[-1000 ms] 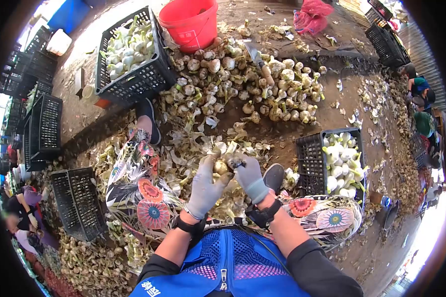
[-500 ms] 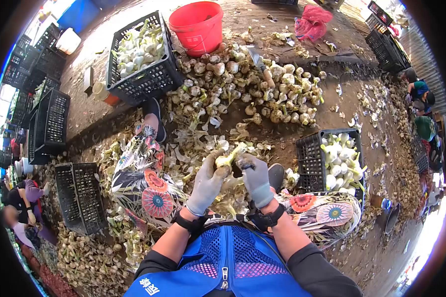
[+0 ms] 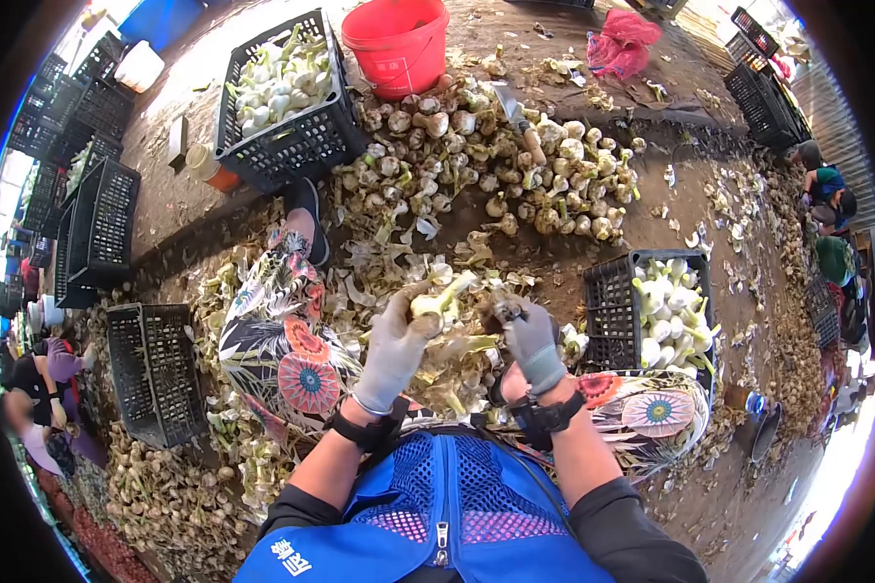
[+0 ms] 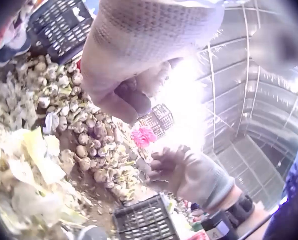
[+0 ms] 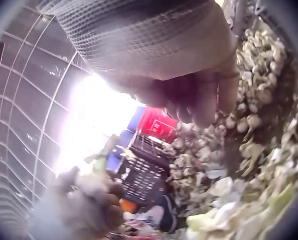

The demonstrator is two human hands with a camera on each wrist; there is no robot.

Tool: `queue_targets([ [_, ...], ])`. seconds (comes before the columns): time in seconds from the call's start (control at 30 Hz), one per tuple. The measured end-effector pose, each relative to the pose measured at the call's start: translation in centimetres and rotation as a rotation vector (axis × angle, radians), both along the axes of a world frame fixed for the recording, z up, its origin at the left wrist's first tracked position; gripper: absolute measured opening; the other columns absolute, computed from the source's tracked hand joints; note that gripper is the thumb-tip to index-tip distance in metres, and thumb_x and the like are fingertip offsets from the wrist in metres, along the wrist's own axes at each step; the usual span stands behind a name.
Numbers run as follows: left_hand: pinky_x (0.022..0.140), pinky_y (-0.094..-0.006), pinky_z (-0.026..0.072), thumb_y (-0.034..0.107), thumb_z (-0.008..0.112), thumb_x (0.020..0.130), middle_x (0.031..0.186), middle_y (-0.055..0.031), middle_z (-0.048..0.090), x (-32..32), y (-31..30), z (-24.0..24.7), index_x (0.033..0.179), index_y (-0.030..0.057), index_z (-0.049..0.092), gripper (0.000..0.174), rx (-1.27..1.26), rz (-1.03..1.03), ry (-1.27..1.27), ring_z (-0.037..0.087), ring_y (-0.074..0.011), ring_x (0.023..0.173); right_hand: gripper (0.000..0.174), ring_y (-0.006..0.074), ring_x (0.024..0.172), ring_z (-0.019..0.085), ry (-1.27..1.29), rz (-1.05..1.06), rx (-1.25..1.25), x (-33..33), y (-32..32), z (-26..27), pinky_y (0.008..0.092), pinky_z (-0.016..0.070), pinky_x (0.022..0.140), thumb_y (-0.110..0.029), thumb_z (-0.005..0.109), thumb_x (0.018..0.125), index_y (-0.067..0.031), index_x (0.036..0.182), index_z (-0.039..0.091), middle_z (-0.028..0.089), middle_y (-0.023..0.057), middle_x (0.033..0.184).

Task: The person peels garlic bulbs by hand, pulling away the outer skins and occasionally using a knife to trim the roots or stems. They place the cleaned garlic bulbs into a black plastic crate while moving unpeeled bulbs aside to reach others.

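In the head view the gloved left hand [image 3: 395, 355] grips a pale garlic bulb [image 3: 428, 307] with its greenish stem sticking up to the right. Apart from it, just to the right, the gloved right hand [image 3: 533, 345] has loosely bent fingers with darkly soiled tips; no bulb shows in them. The left wrist view shows this right hand [image 4: 194, 175] from the side, its fingers slightly spread. In the right wrist view the left hand [image 5: 81, 205] is blurred around the stem [image 5: 103, 157]. Loose husks [image 3: 360, 277] lie under and beyond both hands.
Beyond the hands lies a heap of unpeeled garlic [image 3: 408, 165], with a knife [image 3: 530, 141] on it. Crates of pale bulbs stand at upper left [image 3: 292, 146] and right [image 3: 612, 316]. A red bucket [image 3: 396, 58] stands behind; an empty crate [image 3: 156, 374] is at left.
The hands have moved apart, the right one shifting right and away from the bulb. The bulb, now with its stem in view, stays in the left hand. The head view has shifted slightly.
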State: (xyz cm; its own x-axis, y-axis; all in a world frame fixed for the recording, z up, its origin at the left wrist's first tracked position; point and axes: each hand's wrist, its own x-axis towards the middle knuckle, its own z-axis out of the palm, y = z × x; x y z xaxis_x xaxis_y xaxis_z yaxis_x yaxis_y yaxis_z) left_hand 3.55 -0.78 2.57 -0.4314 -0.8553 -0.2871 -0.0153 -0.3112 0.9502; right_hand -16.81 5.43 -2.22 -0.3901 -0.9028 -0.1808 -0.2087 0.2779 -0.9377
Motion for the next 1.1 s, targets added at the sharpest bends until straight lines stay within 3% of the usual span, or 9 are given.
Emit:
queue_targets([
  [0.23, 0.086, -0.0290, 0.0484, 0.019, 0.062, 0.090, 0.110, -0.0099, 0.058, -0.9, 0.7, 0.1, 0.132, -0.0038, 0.053, 0.048, -0.630, -0.035, -0.336, 0.059, -0.0158, 0.096, 0.040, 0.0140, 0.073, 0.061, -0.025, -0.019, -0.006, 3.3, -0.9, 2.3, 0.0292, 0.0499, 0.068, 0.003, 0.048, 0.079, 0.0066, 0.114, 0.066, 0.069, 0.0123, 0.083],
  [0.33, 0.081, -0.0287, 0.0528, 0.017, 0.056, 0.094, 0.098, -0.0078, 0.063, -0.5, 0.6, 0.7, 0.136, -0.0004, 0.052, 0.046, 0.158, 0.040, 0.045, 0.065, -0.0160, 0.089, 0.037, 0.0147, 0.076, 0.062, 0.001, -0.017, -0.146, 3.5, -0.1, 0.9, 0.0281, 0.0505, 0.071, 0.003, 0.050, 0.079, 0.0076, 0.112, 0.065, 0.068, 0.0124, 0.085],
  [0.5, 0.075, -0.0310, 0.0568, 0.036, 0.053, 0.101, 0.101, -0.0071, 0.065, 0.2, 0.9, -1.8, 0.140, -0.0034, 0.048, 0.056, 0.342, -0.025, 0.336, 0.064, -0.0132, 0.084, 0.033, 0.0123, 0.082, 0.063, -0.268, 0.055, -0.017, 2.6, 0.4, 1.8, 0.0250, 0.0509, 0.074, 0.004, 0.051, 0.084, 0.0069, 0.113, 0.066, 0.070, 0.0095, 0.092],
  [0.73, 0.073, -0.0307, 0.0558, 0.035, 0.047, 0.104, 0.098, -0.0059, 0.065, -0.2, 0.5, -1.1, 0.135, -0.0022, 0.052, 0.049, 0.167, -0.108, 0.188, 0.063, -0.0143, 0.081, 0.021, 0.0079, 0.081, 0.062, -0.650, -0.011, -0.005, 2.9, -0.3, 2.1, 0.0235, 0.0509, 0.073, 0.001, 0.059, 0.091, 0.0048, 0.109, 0.068, 0.070, 0.0026, 0.093],
  [0.8, 0.068, -0.0299, 0.0532, 0.040, 0.047, 0.104, 0.094, -0.0063, 0.066, -0.2, 0.5, -0.3, 0.130, -0.0013, 0.056, 0.050, 0.448, -0.011, 0.368, 0.061, -0.0146, 0.076, 0.025, 0.0069, 0.082, 0.063, -0.635, 0.026, 0.052, 2.7, -0.1, 3.6, 0.0221, 0.0505, 0.072, 0.007, 0.058, 0.086, 0.0037, 0.108, 0.069, 0.070, 0.0004, 0.094],
  [0.93, 0.053, -0.0280, 0.0401, 0.049, 0.041, 0.104, 0.085, -0.0070, 0.062, 1.2, -0.4, -0.3, 0.118, 0.0027, 0.059, 0.052, 0.753, -0.147, 0.448, 0.050, -0.0137, 0.058, 0.031, 0.0100, 0.078, 0.065, -0.475, 0.127, -0.070, 2.7, -0.1, 3.8, 0.0237, 0.0497, 0.069, 0.007, 0.065, 0.079, -0.0044, 0.107, 0.072, 0.072, -0.0001, 0.090],
  [0.97, 0.050, -0.0283, 0.0362, 0.051, 0.039, 0.105, 0.083, -0.0071, 0.059, 1.5, -0.3, -0.3, 0.118, 0.0047, 0.058, 0.052, 0.781, -0.165, 0.478, 0.044, -0.0130, 0.055, 0.033, 0.0152, 0.077, 0.066, -0.151, 0.213, -0.255, 2.6, -0.4, 4.0, 0.0269, 0.0505, 0.069, 0.005, 0.068, 0.077, -0.0065, 0.107, 0.073, 0.072, 0.0028, 0.088],
  [1.03, 0.050, -0.0283, 0.0360, 0.052, 0.038, 0.105, 0.083, -0.0075, 0.059, 1.5, -0.1, 1.3, 0.120, 0.0050, 0.057, 0.052, 0.667, -0.289, 0.353, 0.044, -0.0133, 0.055, 0.038, 0.0288, 0.078, 0.067, 0.285, 0.376, -0.532, 2.2, -1.5, 4.2, 0.0346, 0.0521, 0.070, 0.000, 0.074, 0.071, -0.0120, 0.107, 0.073, 0.070, 0.0093, 0.085],
  [1.1, 0.055, -0.0307, 0.0446, 0.052, 0.037, 0.106, 0.090, -0.0105, 0.063, 2.1, -0.1, 0.5, 0.127, 0.0055, 0.055, 0.054, 0.721, -0.401, 0.373, 0.054, -0.0168, 0.061, 0.038, 0.0225, 0.089, 0.068, 0.203, 0.346, -0.507, 2.5, -1.4, 5.0, 0.0332, 0.0524, 0.074, 0.004, 0.071, 0.076, -0.0086, 0.112, 0.070, 0.069, 0.0105, 0.103],
])
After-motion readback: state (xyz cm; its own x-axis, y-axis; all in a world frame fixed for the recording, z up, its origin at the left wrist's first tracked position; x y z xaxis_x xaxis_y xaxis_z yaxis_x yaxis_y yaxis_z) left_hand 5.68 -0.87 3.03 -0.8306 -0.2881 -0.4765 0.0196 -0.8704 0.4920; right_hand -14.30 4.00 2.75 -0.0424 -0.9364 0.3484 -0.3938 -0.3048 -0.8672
